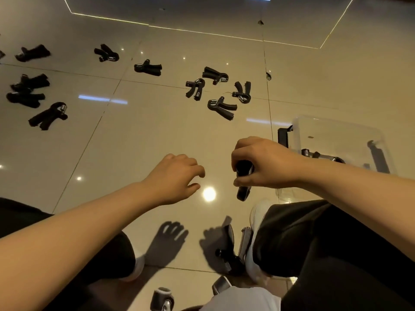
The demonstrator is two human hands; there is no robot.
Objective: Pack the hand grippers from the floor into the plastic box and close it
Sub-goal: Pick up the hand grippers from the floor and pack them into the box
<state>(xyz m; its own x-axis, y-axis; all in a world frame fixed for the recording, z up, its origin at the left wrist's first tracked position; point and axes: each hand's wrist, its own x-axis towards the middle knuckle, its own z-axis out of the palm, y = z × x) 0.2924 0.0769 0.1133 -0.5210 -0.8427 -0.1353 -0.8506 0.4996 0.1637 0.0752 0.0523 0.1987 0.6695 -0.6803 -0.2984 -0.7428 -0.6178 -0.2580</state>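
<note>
My right hand (267, 162) grips a black hand gripper (243, 180) above the floor, just left of the clear plastic box (341, 131). The box stands open at the right, with one hand gripper (323, 156) lying inside. My left hand (177, 176) hovers beside the right one with loosely curled fingers and holds nothing. Several black hand grippers lie scattered on the tiled floor: a cluster ahead (221, 107) and another group at the far left (48, 115). One more hand gripper (231, 250) lies near my right foot.
A black latch (283, 136) sits on the box's left side. My knees and white shoes (258, 218) fill the bottom of the view. Chair castors (161, 299) show at the bottom edge. Glossy tiles reflect ceiling lights.
</note>
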